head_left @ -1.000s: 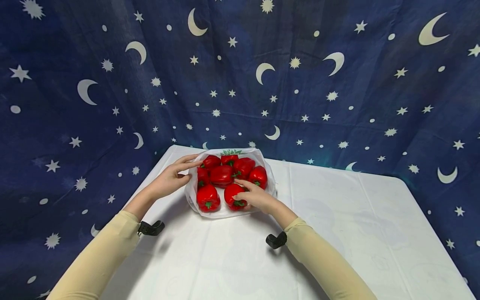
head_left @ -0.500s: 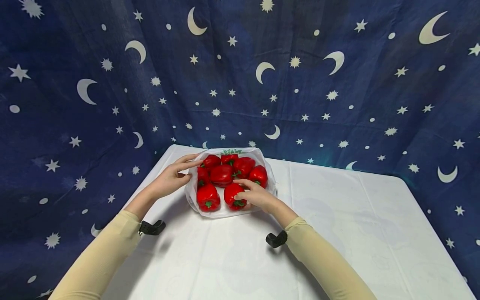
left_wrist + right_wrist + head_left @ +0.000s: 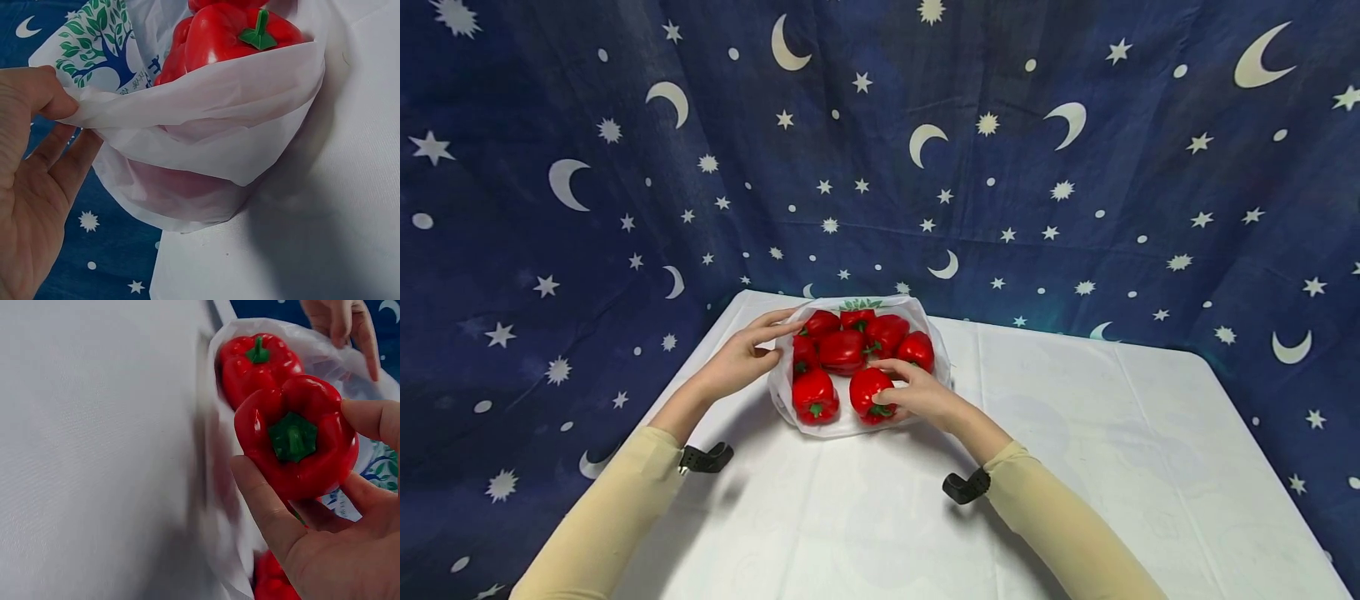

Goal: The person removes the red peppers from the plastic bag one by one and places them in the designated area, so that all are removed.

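A white plastic bag (image 3: pixel 206 150) with a green and blue tree print stands with its mouth open at the back of the table. Several red bell peppers with green stems fill it. My left hand (image 3: pixel 739 360) pinches the bag's rim on the left side between thumb and fingers. At the bag's front right, my right hand (image 3: pixel 925 398) grips one red bell pepper (image 3: pixel 294 437), thumb on one side and fingers on the other. Another pepper (image 3: pixel 815 397) sits at the front left. In the head view the right fingers partly hide the gripped pepper.
The bag rests on a white-covered table (image 3: pixel 1075 467), near its far left corner. Behind it hangs a dark blue cloth (image 3: pixel 985 200) with moons and stars. Black straps with camera mounts (image 3: pixel 706 457) circle both wrists.
My right hand and forearm have shifted slightly right, and the gripped pepper has moved a little with them. My left hand stays at the bag's rim.
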The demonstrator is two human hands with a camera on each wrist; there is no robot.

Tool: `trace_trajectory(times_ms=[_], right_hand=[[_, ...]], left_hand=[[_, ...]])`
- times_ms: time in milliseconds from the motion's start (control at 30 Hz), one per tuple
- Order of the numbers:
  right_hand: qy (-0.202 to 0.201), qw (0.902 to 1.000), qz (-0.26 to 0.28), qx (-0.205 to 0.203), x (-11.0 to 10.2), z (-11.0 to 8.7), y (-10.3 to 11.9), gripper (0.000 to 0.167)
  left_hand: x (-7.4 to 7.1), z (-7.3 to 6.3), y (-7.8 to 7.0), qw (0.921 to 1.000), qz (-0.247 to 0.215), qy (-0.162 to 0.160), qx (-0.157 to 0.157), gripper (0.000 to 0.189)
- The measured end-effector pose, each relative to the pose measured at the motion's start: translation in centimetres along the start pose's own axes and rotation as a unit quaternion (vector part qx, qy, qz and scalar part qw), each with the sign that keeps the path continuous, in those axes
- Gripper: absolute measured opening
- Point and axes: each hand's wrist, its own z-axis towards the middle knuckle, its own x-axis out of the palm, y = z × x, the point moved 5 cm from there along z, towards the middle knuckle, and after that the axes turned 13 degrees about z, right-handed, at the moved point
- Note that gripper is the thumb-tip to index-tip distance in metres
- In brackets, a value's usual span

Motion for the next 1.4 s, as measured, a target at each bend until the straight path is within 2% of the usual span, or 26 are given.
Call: trace_trajectory(times_ms=[167,433,600,867,1133,1400], right_hand=[[0.010,0.9999,0.006,-0.009,-0.7,-1.5,0.9,0.066],[0.008,0.9999,0.013,0.000,-2.8,-3.9,2.3,0.066],[0.001,0.9998,0.019,0.002,-5.2,-5.4,2.8,0.068],[-0.033,0.9982,0.050,-0.003,-9.5,-7.6,4.0,0.072],[-0.052,0.9962,0.067,-0.019,-13.4,-8.5,4.3,0.074],[-0.080,0.9925,0.092,-0.010,-17.0,-8.5,3.2,0.074]], left_hand=[[0.0,0.0,0.0,0.9999,-0.006,-0.005,0.006,0.053],[-0.3,-0.3,0.0,0.9994,-0.029,-0.003,0.017,0.055],[-0.3,-0.5,0.0,0.9995,-0.030,0.000,0.013,0.054],[-0.3,-0.4,0.0,0.9994,-0.029,-0.008,0.015,0.055],[-0.3,-0.2,0.0,0.9997,-0.025,-0.005,0.006,0.056],[-0.1,0.1,0.0,0.9997,-0.024,-0.004,0.009,0.056]])
